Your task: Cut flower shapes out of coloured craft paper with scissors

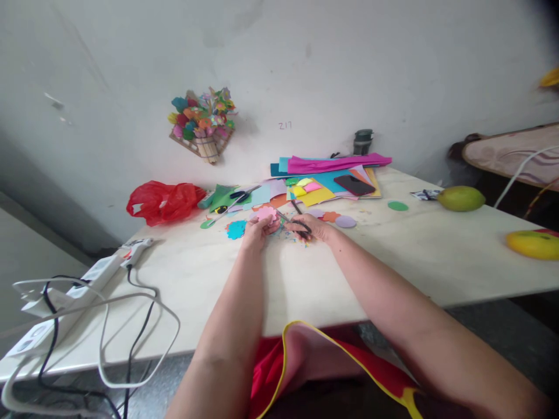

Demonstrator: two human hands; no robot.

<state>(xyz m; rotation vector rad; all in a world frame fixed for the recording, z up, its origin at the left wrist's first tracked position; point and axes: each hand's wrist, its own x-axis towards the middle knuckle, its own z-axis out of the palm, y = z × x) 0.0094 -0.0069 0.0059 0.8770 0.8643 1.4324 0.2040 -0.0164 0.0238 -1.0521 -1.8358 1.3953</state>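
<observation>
My left hand (261,230) is closed on a pink scalloped paper piece (266,213), pinched near its lower edge. In my right hand (307,227) is a pair of dark-handled scissors (301,228), its blades pointing left at the pink paper's edge. A blue scalloped paper (236,229) lies just left of my left hand. Beyond my right hand are an orange scalloped paper (331,216) and a lilac paper circle (346,222). Tiny paper scraps (286,237) are scattered under and between the hands.
Behind the hands lie coloured sheets (321,195), a phone (354,185) and another pair of scissors (244,194). A red plastic bag (163,201) and a power strip (91,280) with cables are on the left. Two fruits (461,198) sit at the right.
</observation>
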